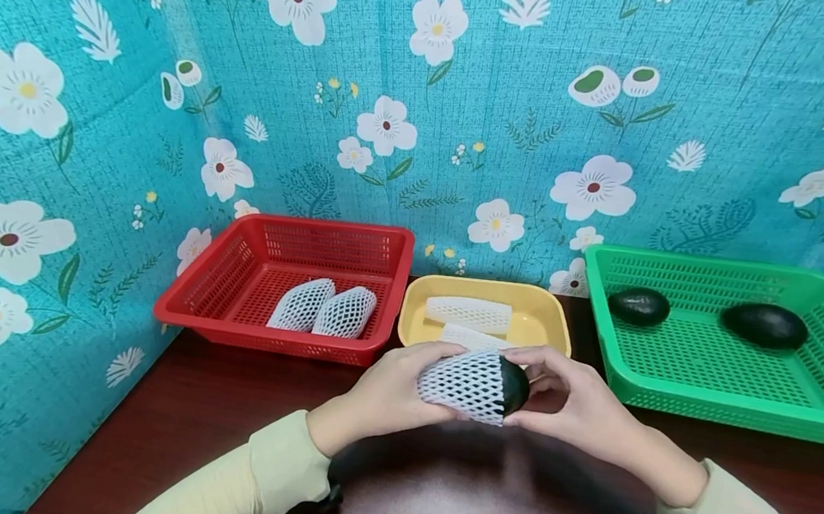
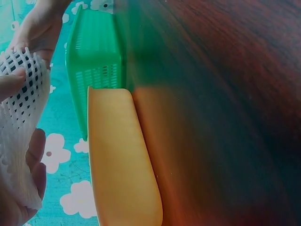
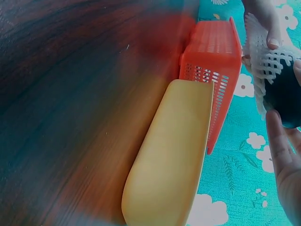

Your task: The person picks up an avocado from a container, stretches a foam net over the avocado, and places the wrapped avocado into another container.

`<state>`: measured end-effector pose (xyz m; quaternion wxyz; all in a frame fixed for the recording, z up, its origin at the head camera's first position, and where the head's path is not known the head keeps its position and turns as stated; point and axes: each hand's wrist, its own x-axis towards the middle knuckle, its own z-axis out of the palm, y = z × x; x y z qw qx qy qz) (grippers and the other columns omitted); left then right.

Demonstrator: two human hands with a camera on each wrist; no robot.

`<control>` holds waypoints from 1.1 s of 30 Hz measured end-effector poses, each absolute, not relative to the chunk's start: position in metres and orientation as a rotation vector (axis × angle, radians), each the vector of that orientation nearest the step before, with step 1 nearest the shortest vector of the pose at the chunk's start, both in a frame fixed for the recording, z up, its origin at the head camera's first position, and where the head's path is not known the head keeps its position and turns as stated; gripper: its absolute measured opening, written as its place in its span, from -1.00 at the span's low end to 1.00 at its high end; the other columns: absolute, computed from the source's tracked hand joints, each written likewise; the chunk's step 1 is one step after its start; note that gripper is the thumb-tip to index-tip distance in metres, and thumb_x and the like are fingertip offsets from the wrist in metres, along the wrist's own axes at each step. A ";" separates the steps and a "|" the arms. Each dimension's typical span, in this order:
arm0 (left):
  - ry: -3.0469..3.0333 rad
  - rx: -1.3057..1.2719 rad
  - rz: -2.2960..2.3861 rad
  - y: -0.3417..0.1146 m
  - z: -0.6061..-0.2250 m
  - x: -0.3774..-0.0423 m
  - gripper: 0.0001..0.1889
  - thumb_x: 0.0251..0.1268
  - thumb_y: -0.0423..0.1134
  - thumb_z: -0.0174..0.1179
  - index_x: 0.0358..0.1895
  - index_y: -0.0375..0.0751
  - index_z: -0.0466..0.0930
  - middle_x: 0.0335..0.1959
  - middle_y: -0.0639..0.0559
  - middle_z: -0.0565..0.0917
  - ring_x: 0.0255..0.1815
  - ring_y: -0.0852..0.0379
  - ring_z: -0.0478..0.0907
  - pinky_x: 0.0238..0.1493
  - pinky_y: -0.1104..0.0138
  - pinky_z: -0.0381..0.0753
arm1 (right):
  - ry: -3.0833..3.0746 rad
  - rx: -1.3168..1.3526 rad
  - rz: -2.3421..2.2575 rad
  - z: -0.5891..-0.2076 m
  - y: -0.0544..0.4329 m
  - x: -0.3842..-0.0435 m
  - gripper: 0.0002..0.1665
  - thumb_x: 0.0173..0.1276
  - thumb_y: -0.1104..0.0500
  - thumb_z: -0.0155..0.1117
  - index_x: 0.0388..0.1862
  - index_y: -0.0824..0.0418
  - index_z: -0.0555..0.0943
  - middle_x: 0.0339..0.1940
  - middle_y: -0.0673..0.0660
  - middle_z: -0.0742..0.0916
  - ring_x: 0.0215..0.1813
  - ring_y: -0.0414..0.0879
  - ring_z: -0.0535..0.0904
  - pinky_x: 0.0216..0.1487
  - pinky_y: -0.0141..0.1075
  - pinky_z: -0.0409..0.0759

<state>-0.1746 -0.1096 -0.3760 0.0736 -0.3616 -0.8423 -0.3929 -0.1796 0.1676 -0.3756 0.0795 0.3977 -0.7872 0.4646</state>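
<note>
In the head view a dark avocado (image 1: 515, 385) is partly inside a white foam net sleeve (image 1: 461, 384), its right end bare. My left hand (image 1: 399, 388) grips the sleeve from the left, thumb below and fingers above. With fingertips and thumb, my right hand (image 1: 577, 401) holds the bare end near the sleeve's open edge. The right wrist view shows the bare avocado (image 3: 284, 94) under the right fingers, the net edge spread over part of it. Two netted avocados (image 1: 325, 308) lie in the red basket (image 1: 277, 342). The green basket (image 1: 733, 404) holds two bare avocados (image 1: 765, 325).
A yellow tub (image 1: 557, 329) between the baskets contains white foam sleeves (image 1: 468, 314). All three containers stand along the back of the dark wooden table (image 1: 433, 499), against a blue flowered cloth (image 1: 463, 113). The held avocado is in front of the tub.
</note>
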 end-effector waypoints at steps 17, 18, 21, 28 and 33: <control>-2.621 -1.147 -1.191 -0.112 -0.372 -0.179 -0.11 0.01 -0.20 0.60 0.47 -0.13 0.37 0.29 0.03 0.57 0.20 0.16 0.50 0.22 0.30 0.55 | -2.292 1.193 1.400 -0.377 0.162 -0.183 -0.14 -0.08 0.43 0.71 0.25 0.20 0.57 0.13 0.11 0.63 -0.14 -0.16 0.63 -0.13 -0.38 0.70; -2.635 -1.149 -1.188 -0.113 -0.373 -0.180 -0.10 0.03 -0.22 0.59 0.49 -0.10 0.34 0.28 0.03 0.56 0.19 0.16 0.50 0.20 0.31 0.56 | -2.298 1.188 1.397 -0.377 0.162 -0.183 -0.14 -0.08 0.43 0.70 0.26 0.20 0.57 0.13 0.11 0.63 -0.14 -0.16 0.63 -0.13 -0.38 0.70; -2.663 -1.123 -1.197 -0.114 -0.374 -0.180 -0.10 0.04 -0.29 0.53 0.49 -0.05 0.26 0.22 0.02 0.59 0.10 0.17 0.53 0.11 0.33 0.61 | -2.318 1.174 1.398 -0.377 0.164 -0.183 -0.13 -0.07 0.43 0.70 0.27 0.19 0.56 0.15 0.11 0.62 -0.13 -0.15 0.63 -0.11 -0.36 0.71; -2.647 -1.001 -1.238 -0.116 -0.373 -0.176 -0.28 0.05 -0.32 0.54 0.29 -0.11 0.36 0.11 -0.02 0.66 -0.01 0.16 0.59 0.05 0.31 0.64 | -2.341 1.199 1.422 -0.372 0.166 -0.183 -0.16 0.06 0.44 0.62 0.36 0.23 0.54 0.21 0.13 0.57 -0.01 -0.17 0.61 -0.02 -0.34 0.69; -2.565 -0.988 -1.277 -0.117 -0.373 -0.177 -0.30 0.02 -0.31 0.57 0.28 -0.11 0.48 0.18 0.03 0.61 0.11 0.14 0.53 0.12 0.26 0.62 | -2.356 1.168 1.441 -0.371 0.168 -0.182 -0.16 0.09 0.46 0.59 0.38 0.24 0.52 0.24 0.14 0.56 0.01 -0.16 0.63 -0.03 -0.34 0.69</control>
